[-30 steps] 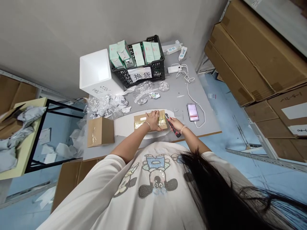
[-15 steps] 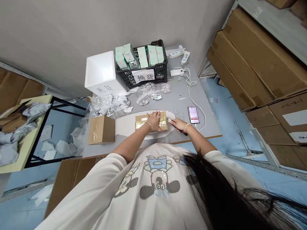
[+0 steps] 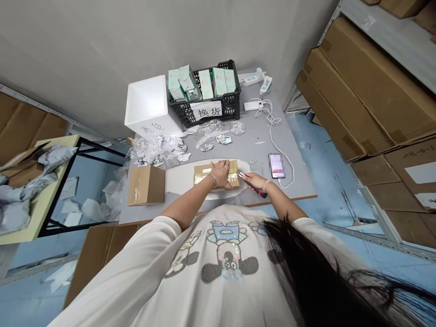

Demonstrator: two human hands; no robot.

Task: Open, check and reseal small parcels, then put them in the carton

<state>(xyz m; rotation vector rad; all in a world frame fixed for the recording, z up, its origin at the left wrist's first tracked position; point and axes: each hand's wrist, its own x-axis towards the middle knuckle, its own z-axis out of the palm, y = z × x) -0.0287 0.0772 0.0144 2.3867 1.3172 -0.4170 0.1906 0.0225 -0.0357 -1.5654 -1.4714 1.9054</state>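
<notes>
My left hand (image 3: 220,174) lies flat on a small cardboard parcel (image 3: 204,175), pressing it down with the fingers spread. Shiny gold-toned tape (image 3: 232,174) wraps the parcel's right end. My right hand (image 3: 255,180) grips a red and black box cutter (image 3: 259,191), whose tip sits at the parcel's right edge. Whether the blade touches the parcel is too small to tell. The parcel rests on a curved white foam sheet (image 3: 180,180).
A taped carton (image 3: 146,185) stands left of the sheet on the grey table (image 3: 293,179). Farther back are crumpled plastic wrap (image 3: 150,150), a black crate (image 3: 204,113) of pale green boxes, and a white foam box (image 3: 146,106). A phone (image 3: 277,165) lies right on a cable.
The box cutter has swung flatter, with its tip staying near the parcel's right end. My left hand stays on the parcel, and the whole view has drifted slightly.
</notes>
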